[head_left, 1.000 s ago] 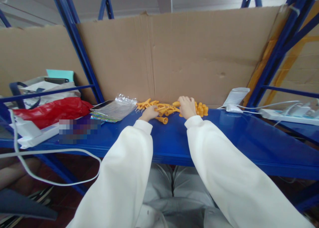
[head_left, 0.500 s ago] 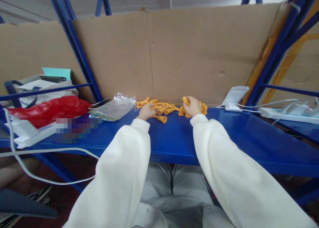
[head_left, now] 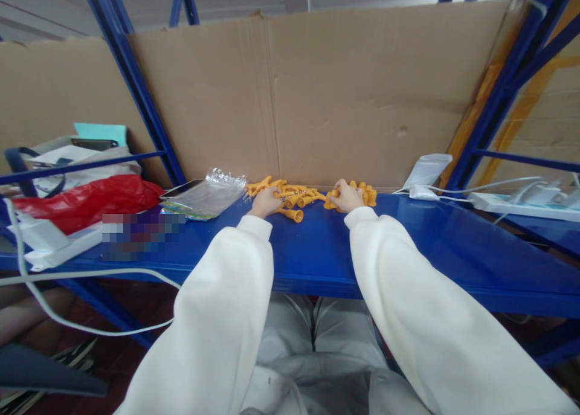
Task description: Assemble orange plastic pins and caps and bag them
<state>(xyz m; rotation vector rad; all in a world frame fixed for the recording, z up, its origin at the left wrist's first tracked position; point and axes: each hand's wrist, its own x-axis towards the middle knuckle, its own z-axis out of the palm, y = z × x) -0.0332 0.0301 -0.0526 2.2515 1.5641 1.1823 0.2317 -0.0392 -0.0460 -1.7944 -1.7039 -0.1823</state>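
Note:
A heap of small orange plastic pieces [head_left: 296, 195] lies on the blue metal shelf [head_left: 317, 252], against the cardboard backing. My left hand [head_left: 264, 202] rests at the heap's left side with fingers curled on the pieces. At the right side my right hand [head_left: 347, 197] is closed around an orange piece next to a cluster of stubby orange parts [head_left: 366, 194]. One orange trumpet-shaped piece [head_left: 293, 214] lies loose just in front of the heap. White sleeves cover both arms.
A clear plastic bag [head_left: 208, 194] lies left of the heap, a red bag [head_left: 86, 202] and white cable [head_left: 67, 282] further left. A white pouch [head_left: 426, 172] and a power strip [head_left: 521, 205] with cables sit on the right. Blue rack posts [head_left: 136, 83] flank the cardboard wall [head_left: 362, 95].
My right hand lifted an orange piece from the heap's right part, then lowered it back toward the shelf. The left hand stayed on the heap's left side.

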